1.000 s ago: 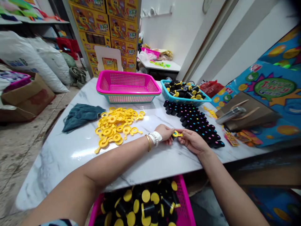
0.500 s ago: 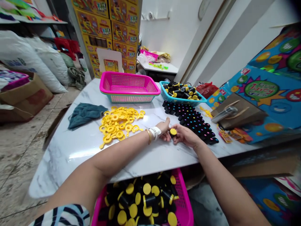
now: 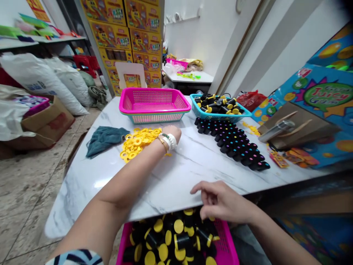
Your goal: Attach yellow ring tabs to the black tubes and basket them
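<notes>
Starting from the left, I've got a dark green-blue cloth lying crumpled on the marbled tabletop, and right against it the loose pile of yellow rings. Behind them stands a pink basket, stacked on a greenish one.

And here's the left hand, at the right-hand edge of the pile! Its fingers are turned away from me, so I can't tell how far open they are or whether they have hold of a ring. I'd judge the neat way is to lift one ring by its rim from the outside of the heap, not dig in and scatter the rest.

Down at the near edge sits a lower pink basket, loaded with black tubs with yellow lids. Over its far right corner hangs the right hand, index finger stretched out, the others curled, thumb well apart; nothing shows in its grip. Good loose shape, I'd say: pinching one tub by its side should leave its neighbours undisturbed.

Farther right, a blue basket of black-and-yellow pieces stands behind slanting rows of black pieces with coloured dots; best keep sleeves and elbows off those.
</notes>
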Demonstrator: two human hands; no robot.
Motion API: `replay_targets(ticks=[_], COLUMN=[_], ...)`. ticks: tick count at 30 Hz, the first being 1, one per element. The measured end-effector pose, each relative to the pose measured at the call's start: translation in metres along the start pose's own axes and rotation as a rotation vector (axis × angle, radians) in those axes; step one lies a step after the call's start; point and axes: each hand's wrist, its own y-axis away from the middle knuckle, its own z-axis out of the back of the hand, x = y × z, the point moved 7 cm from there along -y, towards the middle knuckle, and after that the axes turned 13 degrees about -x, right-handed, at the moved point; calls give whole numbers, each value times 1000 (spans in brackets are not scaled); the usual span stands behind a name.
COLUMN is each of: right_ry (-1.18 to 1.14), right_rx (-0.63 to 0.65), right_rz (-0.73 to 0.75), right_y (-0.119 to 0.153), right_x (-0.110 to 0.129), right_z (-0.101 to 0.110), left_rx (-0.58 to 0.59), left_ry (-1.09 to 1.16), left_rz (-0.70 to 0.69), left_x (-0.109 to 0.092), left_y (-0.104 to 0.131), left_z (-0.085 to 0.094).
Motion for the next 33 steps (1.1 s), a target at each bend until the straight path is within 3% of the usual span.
replay_targets(ticks=[3,6,8,11,15,21,26,29,33], right_ry=[-88,-93,-23,21,140,345,545,595,540], right_rx=[-272,-610,-690,-717,-782,-593,-485,-426,-546], right_rz=[44,14,-12,-13,30,181,135,157,184], right_y=[-45,-93,-118,-135,-126,-116,-109,-109,-110], right_x=[-5,-28,-46,-66,-72,-51,-51,-51,-47], right_z=[47,97,112,116,118,113,109,102,107], left_rx=[11,33,44,35,28,40,-93,-181,-259], left_ry=[21,65,76,58,33,-96,-25,99,180], left_rz=[-74,-138,-147,-136,-156,-162,-115,-77,3], left_x=[-18,-31,-32,-27,-24,-21,-28,-39,-54], left_y=[2,2,1,-1,-1,1,-15,-37,-68], left_z=[-6,-9,-12,-19,-27,-22,-8,-20,-49])
